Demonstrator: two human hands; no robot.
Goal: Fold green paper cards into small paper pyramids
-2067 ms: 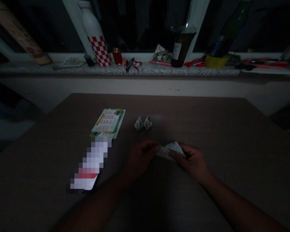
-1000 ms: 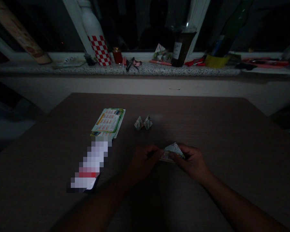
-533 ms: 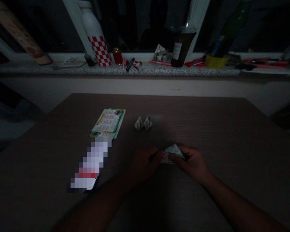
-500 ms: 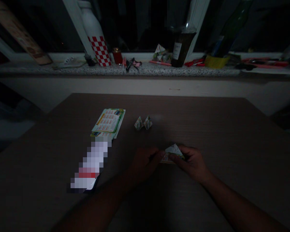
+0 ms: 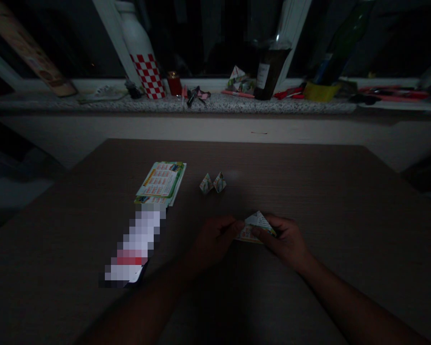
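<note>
A printed sheet of paper (image 5: 253, 233), folded to a point at its top, is held low over the table between both hands. My left hand (image 5: 215, 239) pinches its left side between thumb and fingers. On the right side, my right hand (image 5: 285, 242) grips it, with the thumb lying across the front and the fingers behind. Parts of the paper are hidden under the thumbs. Beyond the hands stand two small folded paper shapes (image 5: 213, 183) side by side. To the left lies a stack of printed leaflets (image 5: 161, 179), with green edges and red print.
A phone (image 5: 136, 247) with a blurred, lit screen lies near the leaflets. Along the stone windowsill (image 5: 215, 104) stand a white bottle with red checks (image 5: 143, 52), a dark cup (image 5: 271, 72), a yellow container (image 5: 320, 91) and a green bottle (image 5: 352, 33).
The folded paper has tilted slightly and its point has shifted a little up and left, with more of its printed front showing. Both hands keep almost the same place.
</note>
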